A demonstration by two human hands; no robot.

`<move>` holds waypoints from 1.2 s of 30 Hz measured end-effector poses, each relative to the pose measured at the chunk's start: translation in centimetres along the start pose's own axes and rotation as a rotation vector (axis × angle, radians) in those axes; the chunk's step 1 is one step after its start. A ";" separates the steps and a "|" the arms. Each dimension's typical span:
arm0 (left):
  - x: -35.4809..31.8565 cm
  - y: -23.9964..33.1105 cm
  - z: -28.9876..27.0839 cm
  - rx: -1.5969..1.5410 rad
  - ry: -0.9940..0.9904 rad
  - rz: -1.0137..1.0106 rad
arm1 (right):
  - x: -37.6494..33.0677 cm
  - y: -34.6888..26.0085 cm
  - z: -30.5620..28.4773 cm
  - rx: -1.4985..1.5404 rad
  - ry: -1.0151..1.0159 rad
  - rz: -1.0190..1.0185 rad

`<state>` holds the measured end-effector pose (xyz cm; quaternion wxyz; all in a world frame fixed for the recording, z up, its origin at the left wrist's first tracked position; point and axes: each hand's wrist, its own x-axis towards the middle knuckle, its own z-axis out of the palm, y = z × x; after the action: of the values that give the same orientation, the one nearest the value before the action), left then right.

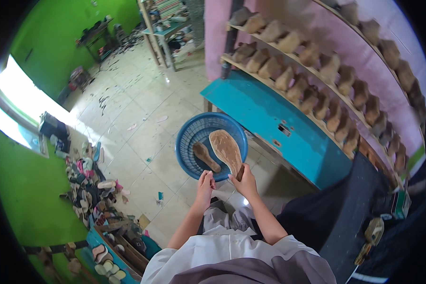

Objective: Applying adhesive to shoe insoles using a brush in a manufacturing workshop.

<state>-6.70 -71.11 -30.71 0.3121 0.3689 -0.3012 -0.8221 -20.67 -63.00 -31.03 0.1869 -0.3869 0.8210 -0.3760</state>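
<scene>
Right hand [245, 182] pinches the sole's [226, 150] heel (toe over basket [187, 137]).

Shoemaking workshop: shelved wooden lasts [317, 90]

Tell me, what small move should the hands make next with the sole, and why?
Probably lower the tan sole into the blue basket. The right hand holds it by its narrow end over the basket, where another sole already lies; the left hand grips the rim.

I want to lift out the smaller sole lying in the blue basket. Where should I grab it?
Grip the small sole at its narrow heel end, nearest the left hand, coming over the basket rim from your side. The wider end points away.
</scene>
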 end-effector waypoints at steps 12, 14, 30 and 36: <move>5.1 -0.3 -6.5 -0.055 0.250 -0.004 | 11.8 8.4 12.3 -0.078 -0.223 0.063; 6.2 -1.1 -7.4 -0.064 0.258 0.002 | 13.5 10.6 14.8 -0.097 -0.240 0.062; 9.3 -6.3 -10.9 -0.058 0.362 0.006 | 18.8 20.4 25.3 -0.404 -0.415 0.314; 9.7 -6.1 -10.6 -0.051 0.358 -0.012 | 19.0 22.3 25.9 -0.421 -0.393 0.250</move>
<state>-5.22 -77.22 -44.99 0.3650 0.5031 -0.2176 -0.7525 -28.20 -80.68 -65.05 0.3025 -0.3783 0.8702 -0.0898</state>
